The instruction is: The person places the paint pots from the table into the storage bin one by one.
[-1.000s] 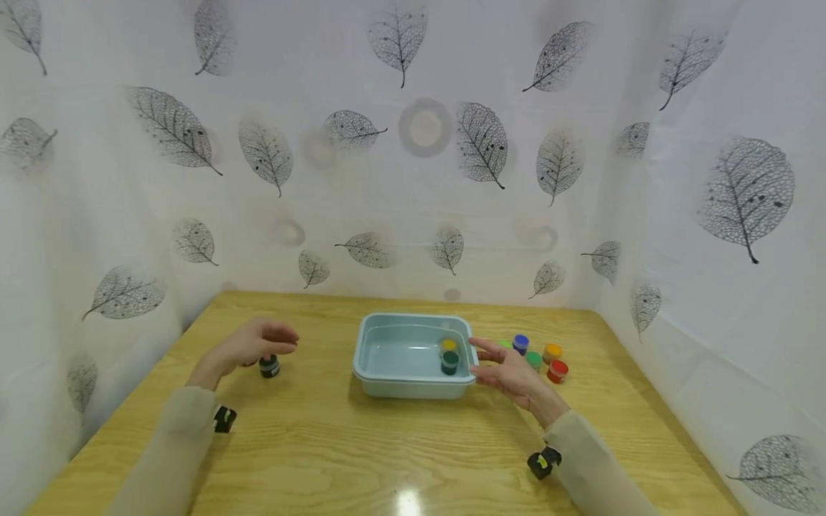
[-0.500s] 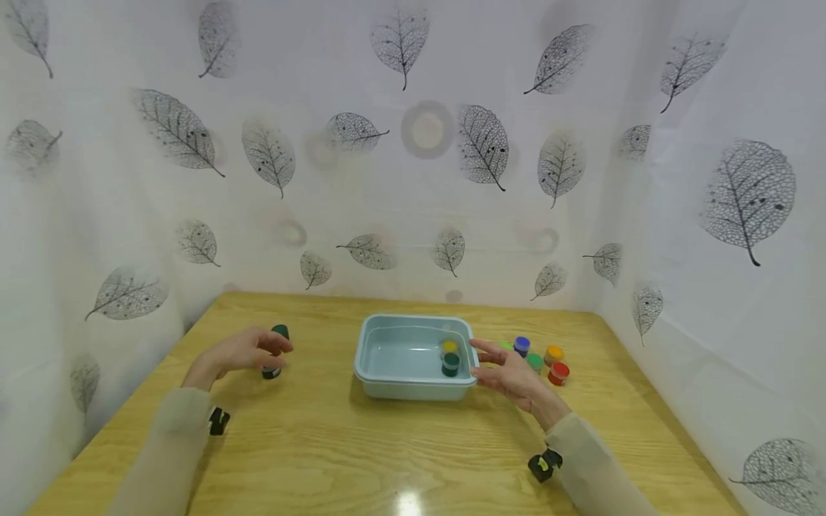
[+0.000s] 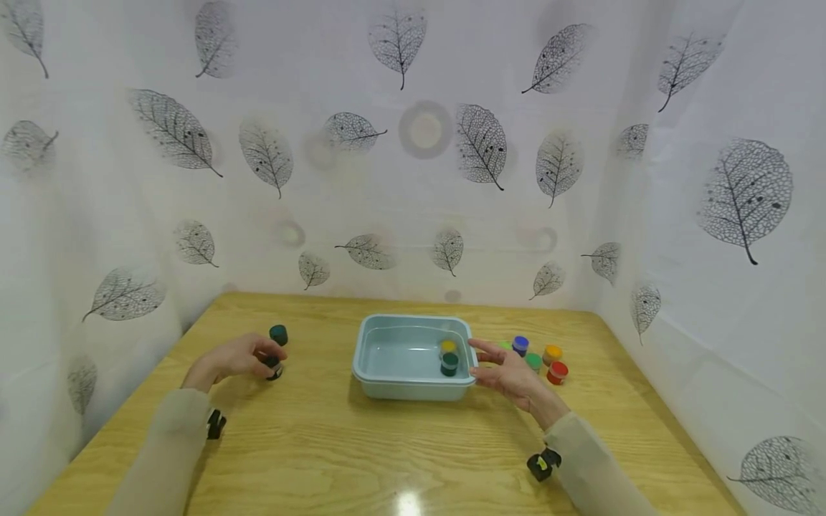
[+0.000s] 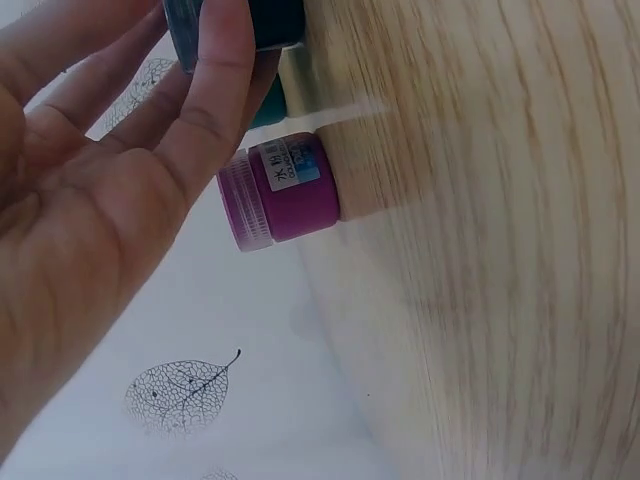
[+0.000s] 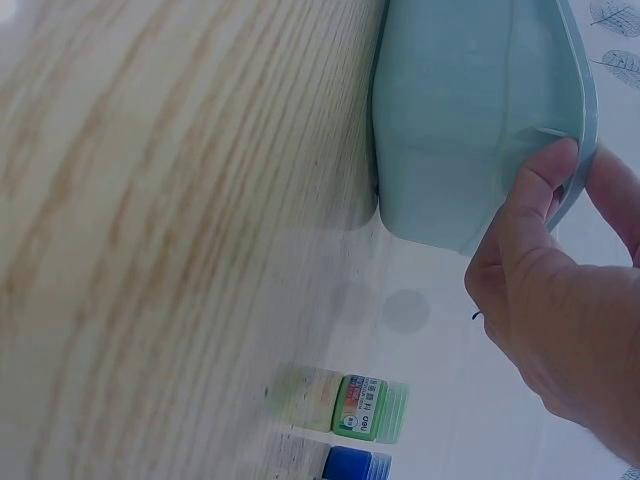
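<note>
At the left of the table, my left hand (image 3: pixel 241 356) has its fingers and thumb around a small dark paint jar (image 3: pixel 274 368), which also shows as dark blue-green (image 4: pixel 278 22) at the top of the left wrist view. Just beyond it stands a dark green paint jar (image 3: pixel 279 334). A purple paint jar (image 4: pixel 290 190) with a clear lid is close by my fingers; the hand hides it in the head view. My right hand (image 3: pixel 513 376) grips the right rim of a pale blue plastic basin (image 3: pixel 413 390), thumb and fingers on either side of the edge (image 5: pixel 585 110).
Inside the basin's right end are a yellow jar (image 3: pixel 448 347) and a dark green jar (image 3: pixel 449 364). Right of it stand several jars, among them a blue (image 3: pixel 520 345), an orange (image 3: pixel 552 353), a red (image 3: pixel 558 372) and a light green (image 5: pixel 368 408). A leaf-print curtain (image 3: pixel 413 201) surrounds the table.
My left hand has come down and toward me onto the dark jar, leaving the dark green jar behind it in sight. My right hand stays on the basin rim.
</note>
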Motion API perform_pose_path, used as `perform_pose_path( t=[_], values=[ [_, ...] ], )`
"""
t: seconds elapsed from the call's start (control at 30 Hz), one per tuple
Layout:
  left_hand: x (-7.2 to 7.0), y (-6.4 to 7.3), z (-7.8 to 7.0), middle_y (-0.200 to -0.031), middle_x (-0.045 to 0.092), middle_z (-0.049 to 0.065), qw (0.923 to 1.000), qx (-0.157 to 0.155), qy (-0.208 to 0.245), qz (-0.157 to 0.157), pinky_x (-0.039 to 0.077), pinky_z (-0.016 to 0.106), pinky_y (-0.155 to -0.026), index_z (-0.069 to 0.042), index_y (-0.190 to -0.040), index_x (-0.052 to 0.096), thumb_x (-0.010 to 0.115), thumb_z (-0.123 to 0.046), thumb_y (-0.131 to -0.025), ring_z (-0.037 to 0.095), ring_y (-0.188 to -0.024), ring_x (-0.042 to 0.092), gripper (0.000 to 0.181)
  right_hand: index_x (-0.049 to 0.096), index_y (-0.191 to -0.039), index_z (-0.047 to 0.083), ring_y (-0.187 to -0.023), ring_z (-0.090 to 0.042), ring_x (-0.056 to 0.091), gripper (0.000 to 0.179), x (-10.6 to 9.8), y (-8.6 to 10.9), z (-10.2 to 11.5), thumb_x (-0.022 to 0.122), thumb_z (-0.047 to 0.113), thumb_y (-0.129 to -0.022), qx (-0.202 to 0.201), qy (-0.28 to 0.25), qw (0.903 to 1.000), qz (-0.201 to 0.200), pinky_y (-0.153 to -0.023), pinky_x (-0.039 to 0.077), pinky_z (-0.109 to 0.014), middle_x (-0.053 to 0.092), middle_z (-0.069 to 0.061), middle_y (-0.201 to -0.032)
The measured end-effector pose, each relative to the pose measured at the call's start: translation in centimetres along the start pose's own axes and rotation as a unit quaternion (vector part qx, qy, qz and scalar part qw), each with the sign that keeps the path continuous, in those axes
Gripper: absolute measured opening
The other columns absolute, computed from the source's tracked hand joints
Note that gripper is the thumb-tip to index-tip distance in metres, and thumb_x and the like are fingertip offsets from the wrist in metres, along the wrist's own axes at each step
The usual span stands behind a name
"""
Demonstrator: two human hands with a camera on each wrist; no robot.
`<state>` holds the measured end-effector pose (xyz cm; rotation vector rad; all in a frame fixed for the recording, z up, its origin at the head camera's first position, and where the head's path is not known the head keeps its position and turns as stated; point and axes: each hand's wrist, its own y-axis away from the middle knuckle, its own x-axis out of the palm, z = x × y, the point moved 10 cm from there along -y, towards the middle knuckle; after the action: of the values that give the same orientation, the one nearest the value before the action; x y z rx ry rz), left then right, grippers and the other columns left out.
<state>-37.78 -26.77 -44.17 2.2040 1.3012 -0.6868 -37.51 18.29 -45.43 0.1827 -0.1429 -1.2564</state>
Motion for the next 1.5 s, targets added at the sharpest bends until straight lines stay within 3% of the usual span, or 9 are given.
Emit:
perform_pose_path(
  t=[0.47, 0.7, 0.8, 1.0, 1.27, 1.5],
  values=[
    [-0.2, -0.3, 0.5, -0.122, 0.064, 0.026, 0.9999, 0.002, -0.003, -0.017, 0.053, 0.050, -0.094, 0.011, -0.122, 0.060, 0.073, 0.003, -0.079, 0.045, -0.117, 0.056, 0.046, 0.040, -0.150, 0.009, -0.094, -0.018, 0.064, 0.066, 0.0, 0.1, 0.0, 0.067, 0.000, -0.090, 0.001, 0.000, 1.0000, -0.002, -0.083, 0.059, -0.027, 0.034, -0.027, -0.146],
    [0.0, -0.1, 0.7, -0.126, 0.058, 0.032, 0.9972, -0.021, 0.069, -0.018, 0.061, 0.041, -0.076, 0.013, -0.128, 0.054, 0.073, -0.003, -0.084, 0.033, -0.102, 0.067, 0.050, 0.041, -0.149, 0.009, -0.097, -0.019, 0.063, 0.066, 0.0, 0.1, 0.1, 0.068, 0.000, -0.090, 0.003, 0.002, 1.0000, -0.001, -0.084, 0.059, -0.028, 0.032, -0.027, -0.147],
    [0.0, -0.2, 0.3, -0.128, 0.055, 0.034, 0.9948, -0.017, 0.099, -0.018, 0.062, 0.043, -0.077, 0.015, -0.131, 0.051, 0.073, -0.009, -0.087, 0.030, -0.095, 0.070, 0.055, 0.041, -0.149, 0.009, -0.098, -0.019, 0.063, 0.065, -0.1, 0.1, 0.1, 0.067, 0.000, -0.090, 0.004, 0.003, 1.0000, -0.004, -0.084, 0.059, -0.029, 0.033, -0.027, -0.147],
    [-0.4, -0.5, -0.5, -0.129, 0.053, 0.032, 0.9912, -0.013, 0.126, -0.038, 0.062, 0.044, -0.077, 0.014, -0.133, 0.049, 0.075, -0.019, -0.087, 0.031, -0.095, 0.070, 0.062, 0.042, -0.149, 0.010, -0.098, -0.019, 0.062, 0.065, -0.3, 0.0, 0.0, 0.068, 0.001, -0.089, 0.008, 0.006, 0.9999, -0.010, -0.085, 0.059, -0.029, 0.035, -0.026, -0.146],
    [-0.5, -1.5, -2.7, -0.119, 0.061, 0.027, 0.9877, 0.053, 0.123, -0.081, 0.061, 0.042, -0.080, 0.008, -0.132, 0.053, 0.072, -0.018, -0.090, 0.023, -0.093, 0.069, 0.053, 0.043, -0.149, 0.011, -0.095, -0.017, 0.062, 0.065, -0.3, -0.2, 0.0, 0.069, 0.002, -0.089, 0.013, 0.008, 0.9998, -0.014, -0.082, 0.059, -0.026, 0.036, -0.025, -0.144],
    [-0.3, -2.6, -4.4, -0.123, 0.062, 0.025, 0.9804, 0.075, 0.124, -0.134, 0.060, 0.039, -0.082, 0.000, -0.135, 0.055, 0.073, -0.021, -0.089, 0.011, -0.095, 0.066, 0.053, 0.042, -0.149, 0.011, -0.095, -0.018, 0.061, 0.066, -0.3, -0.2, 0.0, 0.069, 0.001, -0.089, 0.014, 0.005, 0.9998, -0.010, -0.082, 0.059, -0.026, 0.035, -0.025, -0.144]
  ],
)
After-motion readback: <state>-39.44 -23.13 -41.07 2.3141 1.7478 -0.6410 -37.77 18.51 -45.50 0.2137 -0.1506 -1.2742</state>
